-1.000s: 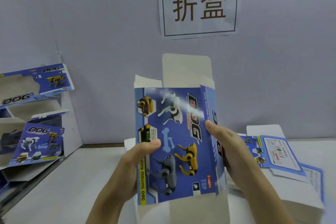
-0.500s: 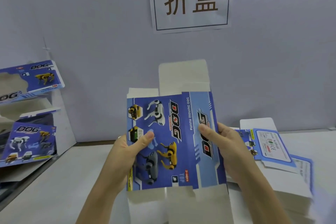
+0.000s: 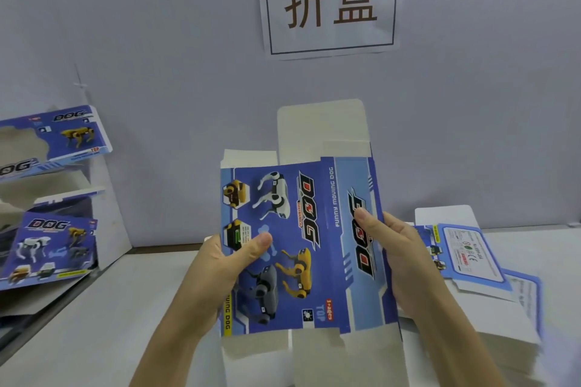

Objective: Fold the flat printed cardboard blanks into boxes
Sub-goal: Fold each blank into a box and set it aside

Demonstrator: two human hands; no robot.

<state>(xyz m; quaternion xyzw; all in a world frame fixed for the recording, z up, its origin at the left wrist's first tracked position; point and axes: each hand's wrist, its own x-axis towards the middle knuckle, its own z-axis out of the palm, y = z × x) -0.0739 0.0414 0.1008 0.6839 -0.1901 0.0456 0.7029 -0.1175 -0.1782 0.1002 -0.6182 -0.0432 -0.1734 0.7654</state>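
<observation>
Swung round flatter toward us, the DOG toy box blank (image 3: 301, 248) hangs between both hands.
Thumb over front, the left hand (image 3: 220, 273) pinches its left edge, the right hand (image 3: 399, 254) its right; uneven squeezing could crease it off the scores.

Paper sign (image 3: 330, 0) (two framed characters) on the grey wall (image 3: 157, 25); white table (image 3: 94, 324) below.
</observation>
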